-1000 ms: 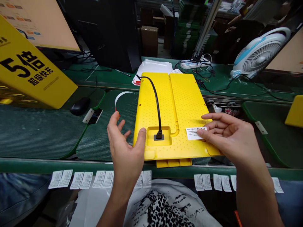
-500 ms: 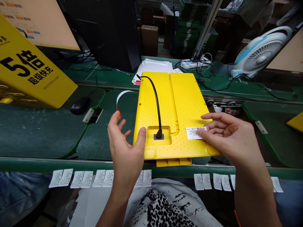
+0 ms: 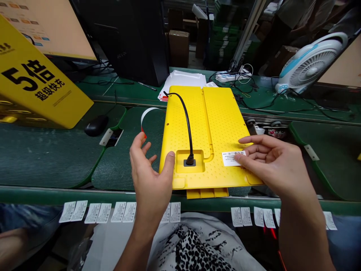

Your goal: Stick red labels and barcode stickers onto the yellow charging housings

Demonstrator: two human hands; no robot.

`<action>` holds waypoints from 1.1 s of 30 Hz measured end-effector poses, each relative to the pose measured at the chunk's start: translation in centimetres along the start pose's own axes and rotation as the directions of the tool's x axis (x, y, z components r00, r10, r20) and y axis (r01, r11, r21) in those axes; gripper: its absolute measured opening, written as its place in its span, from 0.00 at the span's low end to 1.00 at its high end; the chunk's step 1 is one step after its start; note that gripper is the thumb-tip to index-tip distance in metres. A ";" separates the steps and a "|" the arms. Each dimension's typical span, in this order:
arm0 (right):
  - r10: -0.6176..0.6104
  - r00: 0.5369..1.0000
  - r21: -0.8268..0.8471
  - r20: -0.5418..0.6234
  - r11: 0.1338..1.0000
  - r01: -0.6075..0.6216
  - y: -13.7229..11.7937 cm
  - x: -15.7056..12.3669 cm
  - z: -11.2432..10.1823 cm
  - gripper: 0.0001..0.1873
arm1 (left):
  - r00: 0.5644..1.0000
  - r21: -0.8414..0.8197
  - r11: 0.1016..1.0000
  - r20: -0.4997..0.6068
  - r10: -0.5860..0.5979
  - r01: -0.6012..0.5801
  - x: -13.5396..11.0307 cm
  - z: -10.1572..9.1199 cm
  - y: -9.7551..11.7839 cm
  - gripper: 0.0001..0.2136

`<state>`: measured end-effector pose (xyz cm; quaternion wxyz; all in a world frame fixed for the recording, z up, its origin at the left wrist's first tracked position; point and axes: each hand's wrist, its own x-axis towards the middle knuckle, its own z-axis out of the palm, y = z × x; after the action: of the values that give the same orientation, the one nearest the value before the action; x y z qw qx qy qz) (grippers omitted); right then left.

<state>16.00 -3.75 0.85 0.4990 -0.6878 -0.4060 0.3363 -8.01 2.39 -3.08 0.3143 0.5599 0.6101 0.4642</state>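
A yellow plastic casing (image 3: 222, 113) lies back side up in front of me, with a dotted surface. A black power cord (image 3: 186, 120) is plugged into its recessed socket (image 3: 189, 162) and curves toward the far edge. My left hand (image 3: 150, 169) is beside the near left corner, its thumb along the edge and its fingers spread. A small white printed label (image 3: 232, 159) lies on the casing near the right side. My right hand (image 3: 273, 162) has its thumb on that label, while the other fingers stay apart from the thumb, over the right edge.
Several labels (image 3: 119, 212) hang along the front bench rail. A tall yellow box (image 3: 36, 86) with black print stands at left near a mouse (image 3: 96, 126). A fan (image 3: 313, 64), a power strip (image 3: 225, 76) and white papers (image 3: 184, 78) are behind. Green belting (image 3: 50, 158) runs sideways.
Both hands, the label and the casing stay almost still. The yellow piece at the far right has slid mostly out of view. A person's leg shows more at lower left.
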 end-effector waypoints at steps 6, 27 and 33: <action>0.008 1.000 -0.020 0.016 1.000 -0.008 0.0 0.0 -0.1 0.26 | 1.000 0.009 1.000 -0.002 0.006 -0.006 0.0 0.0 0.1 0.35; -0.055 0.996 -0.230 0.076 0.971 0.072 -1.1 0.4 0.3 0.19 | 1.000 0.008 1.000 0.003 0.001 -0.001 0.0 0.0 0.0 0.36; -0.117 0.985 -0.498 0.126 0.851 0.164 -1.9 0.5 0.4 0.15 | 1.000 0.002 1.000 -0.008 0.020 -0.020 0.0 0.0 -0.3 0.35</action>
<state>15.44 -2.85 2.57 0.3051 -0.7471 -0.5514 0.2114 -8.10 2.40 -3.36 0.3066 0.5644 0.6062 0.4690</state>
